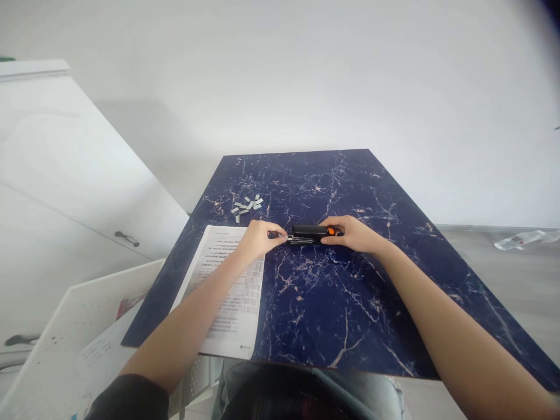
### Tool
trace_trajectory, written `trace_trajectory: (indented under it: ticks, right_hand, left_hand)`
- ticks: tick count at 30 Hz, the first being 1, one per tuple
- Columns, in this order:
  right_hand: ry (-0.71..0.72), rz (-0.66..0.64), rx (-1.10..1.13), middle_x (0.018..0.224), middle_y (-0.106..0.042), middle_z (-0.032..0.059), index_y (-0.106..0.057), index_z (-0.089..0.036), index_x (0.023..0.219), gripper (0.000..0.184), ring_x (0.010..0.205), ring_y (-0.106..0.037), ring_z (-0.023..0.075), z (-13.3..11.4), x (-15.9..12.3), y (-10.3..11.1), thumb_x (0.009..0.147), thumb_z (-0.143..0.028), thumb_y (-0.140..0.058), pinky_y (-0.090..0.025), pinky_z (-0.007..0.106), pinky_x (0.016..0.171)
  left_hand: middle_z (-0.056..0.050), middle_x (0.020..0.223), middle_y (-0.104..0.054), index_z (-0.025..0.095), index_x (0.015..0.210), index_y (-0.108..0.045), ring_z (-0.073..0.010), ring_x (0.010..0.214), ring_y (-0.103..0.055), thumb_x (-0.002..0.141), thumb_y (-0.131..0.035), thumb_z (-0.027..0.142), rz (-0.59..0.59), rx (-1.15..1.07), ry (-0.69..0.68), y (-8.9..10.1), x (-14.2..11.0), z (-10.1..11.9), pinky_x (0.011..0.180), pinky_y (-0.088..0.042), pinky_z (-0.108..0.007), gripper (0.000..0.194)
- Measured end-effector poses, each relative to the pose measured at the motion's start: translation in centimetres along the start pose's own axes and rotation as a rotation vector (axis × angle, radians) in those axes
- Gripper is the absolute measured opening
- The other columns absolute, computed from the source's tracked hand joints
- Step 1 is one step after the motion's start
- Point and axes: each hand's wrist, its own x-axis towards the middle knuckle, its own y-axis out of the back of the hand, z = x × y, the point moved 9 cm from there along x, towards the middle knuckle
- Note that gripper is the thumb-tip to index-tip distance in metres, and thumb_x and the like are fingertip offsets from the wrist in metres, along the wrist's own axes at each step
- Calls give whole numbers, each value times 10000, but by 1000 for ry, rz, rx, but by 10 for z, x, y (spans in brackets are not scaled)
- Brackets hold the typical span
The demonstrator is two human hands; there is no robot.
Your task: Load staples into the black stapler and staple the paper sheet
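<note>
1. White paper sheet (231, 326), beside the pile, shows black print and a corner logo, both unreadable.
2. Open white container (52, 332) holds papers (109, 344).
3. Black plastic stapler (306, 230) with orange part lies mid-tabletop (315, 315); right hand's (350, 233) grip clasps it.
4. Left hand's (259, 238) grip pinches a slim metal piece (290, 238) alongside.
5. Silver staple strips (249, 205) form the pile.

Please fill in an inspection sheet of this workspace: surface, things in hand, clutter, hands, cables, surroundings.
Surface: dark blue marbled table, small cracks or residue cannot be judged
Things in hand: black tool with an orange part
Clutter: small metal pieces scattered beyond a printed sheet
Hands: left pinches a slim metal piece at the tool's left end; right grips its right end
Cables: nothing seen
Surroundings: white wall; white cabinet and open drawer at left; clear plastic item on floor at right
</note>
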Motion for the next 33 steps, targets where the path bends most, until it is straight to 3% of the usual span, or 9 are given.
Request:
trace_trajectory:
  ticks: [5,10,33]
  right_hand:
    - [7,3,-9,1006,-731,43,-751,-239,1046,379,886,-652,252,1,0,1,781,-510,-740,-499,397,860]
    - [16,-5,7,985,-726,40,-751,-235,1048,382,872,-649,246,0,0,0,785,-511,-740,-495,387,840]
    - [7,-7,6,985,-723,36,-746,-233,1034,357,875,-647,242,-3,-1,1,785,-489,-742,-494,378,837]
  left_hand:
    - [-47,938,-795,274,936,-828,-228,876,-713,847,-757,397,58,-31,1,10,-1,3,941,-547,-444,168]
    - [-42,891,-788,259,891,-827,-215,807,-704,841,-758,367,-16,-5,9,4,-1,3,901,-549,-427,137]
    - [-47,950,-792,258,880,-812,-212,837,-727,837,-728,259,-106,83,-142,4,-2,10,884,-560,-395,94]
